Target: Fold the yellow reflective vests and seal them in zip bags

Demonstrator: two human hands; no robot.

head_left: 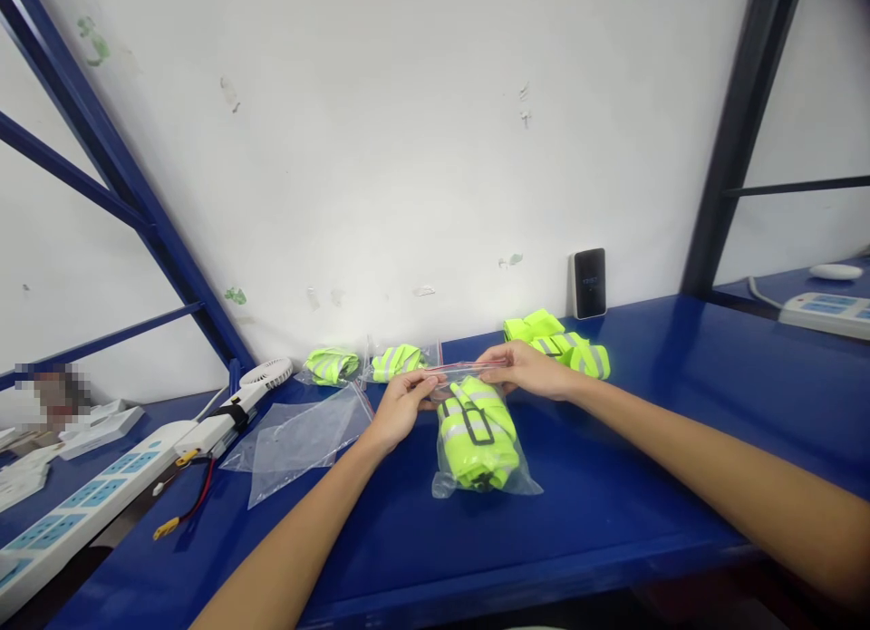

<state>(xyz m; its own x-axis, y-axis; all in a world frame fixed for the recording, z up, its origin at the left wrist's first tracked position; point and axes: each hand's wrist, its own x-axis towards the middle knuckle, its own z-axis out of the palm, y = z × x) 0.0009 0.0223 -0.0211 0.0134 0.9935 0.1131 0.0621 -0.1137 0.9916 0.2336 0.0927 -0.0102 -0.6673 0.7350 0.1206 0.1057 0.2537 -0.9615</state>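
A clear zip bag [523, 474] lies on the blue table with a folded neon-yellow reflective vest [468, 453] inside it; grey stripes and a black buckle show through the plastic. My left hand [401, 408] pinches the left end of the bag's red-lined top edge. At the right end of that same edge, my right hand [523, 369] grips with thumb and fingers. Whether the zip is fully closed cannot be made out. Behind my right hand sit more folded yellow reflective pieces [590, 358], unbagged.
Two bagged yellow bundles, one the left bundle [332, 365], rest along the wall. Flat clear bags [299, 440] lie left of my left arm. A power strip [88, 499], a cable with yellow connectors [167, 527] and a small fan [266, 373] line the left side. A black-faced device [589, 284] leans at the back.
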